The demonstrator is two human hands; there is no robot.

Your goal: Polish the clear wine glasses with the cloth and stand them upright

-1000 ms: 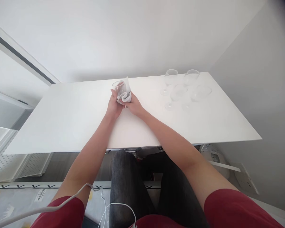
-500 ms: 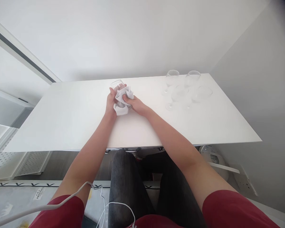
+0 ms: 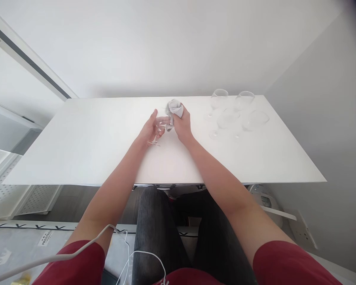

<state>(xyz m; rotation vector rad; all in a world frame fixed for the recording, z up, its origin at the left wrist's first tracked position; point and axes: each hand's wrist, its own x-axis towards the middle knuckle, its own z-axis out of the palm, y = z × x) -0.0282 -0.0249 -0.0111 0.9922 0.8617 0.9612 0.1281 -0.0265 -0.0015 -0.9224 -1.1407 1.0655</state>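
Observation:
My left hand (image 3: 153, 126) is closed around the bowl of a clear wine glass (image 3: 156, 139), whose stem and foot tilt down below the fingers. Much of the bowl is hard to see against the white table and behind the cloth. Bunched in my right hand (image 3: 182, 122) is a pale grey-white cloth (image 3: 175, 107), held against the right side of the bowl near its rim. Both hands are above the middle of the white table (image 3: 91, 150).
Several clear stemmed glasses (image 3: 245, 99) stand grouped at the table's right rear. A white wall rises behind the table, another on the right. White perforated bins (image 3: 38, 200) are at the lower left. A white cable (image 3: 86, 247) crosses over my left arm.
My right hand has moved the cloth right and up, from around the glass to its side. The stem and foot now show below my left hand, which has shifted slightly right.

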